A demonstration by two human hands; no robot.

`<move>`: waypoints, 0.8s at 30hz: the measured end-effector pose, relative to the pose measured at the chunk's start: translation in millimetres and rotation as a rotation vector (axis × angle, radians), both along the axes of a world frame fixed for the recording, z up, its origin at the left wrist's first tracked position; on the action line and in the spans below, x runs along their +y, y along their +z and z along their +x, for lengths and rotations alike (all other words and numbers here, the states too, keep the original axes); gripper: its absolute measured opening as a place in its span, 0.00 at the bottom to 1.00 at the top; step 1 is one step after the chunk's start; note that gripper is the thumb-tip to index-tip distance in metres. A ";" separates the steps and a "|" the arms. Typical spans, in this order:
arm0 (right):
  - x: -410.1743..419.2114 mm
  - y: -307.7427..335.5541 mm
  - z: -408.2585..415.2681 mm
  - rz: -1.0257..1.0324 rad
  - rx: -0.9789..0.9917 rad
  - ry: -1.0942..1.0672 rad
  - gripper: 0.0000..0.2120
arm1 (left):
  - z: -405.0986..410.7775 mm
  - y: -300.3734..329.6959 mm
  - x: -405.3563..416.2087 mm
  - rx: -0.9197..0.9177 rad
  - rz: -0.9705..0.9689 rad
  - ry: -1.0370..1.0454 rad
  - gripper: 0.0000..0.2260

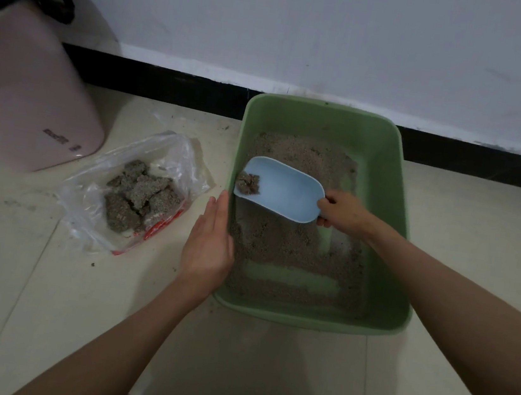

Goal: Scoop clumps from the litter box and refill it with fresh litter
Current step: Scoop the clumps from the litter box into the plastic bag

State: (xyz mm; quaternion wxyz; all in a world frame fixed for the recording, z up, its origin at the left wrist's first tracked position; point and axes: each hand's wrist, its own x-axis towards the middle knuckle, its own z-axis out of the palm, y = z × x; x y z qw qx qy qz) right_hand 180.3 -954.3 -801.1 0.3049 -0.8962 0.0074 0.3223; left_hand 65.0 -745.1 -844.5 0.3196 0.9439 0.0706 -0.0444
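Observation:
A green litter box (399, 215) sits on the floor against the wall, with grey-brown litter (283, 240) spread thinly so bare green patches show. My right hand (341, 211) grips the handle of a light blue scoop (283, 188) held over the box. A small clump (247, 183) lies at the scoop's left tip. My left hand (210, 243) rests with straight fingers against the box's left rim. To the left lies a clear plastic bag (140, 194) holding several grey clumps (141, 196).
A pink bin (23, 100) with a dark bag at its top stands at the far left. A black baseboard (168, 82) runs along the white wall behind. Pale floor tiles (42, 284) carry scattered litter grains.

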 end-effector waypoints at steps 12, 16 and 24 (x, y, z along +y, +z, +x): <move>0.6 45.2 9.1 -0.008 -0.214 0.011 0.11 | 0.2 7.6 -3.3 -0.021 0.159 -0.090 0.32; 31.0 70.4 18.7 -0.030 -0.221 0.111 0.12 | -4.1 10.6 -2.4 0.031 0.262 -0.170 0.28; 135.9 82.8 26.4 -0.187 -0.161 0.453 0.16 | -4.3 4.3 2.2 0.062 0.235 -0.183 0.30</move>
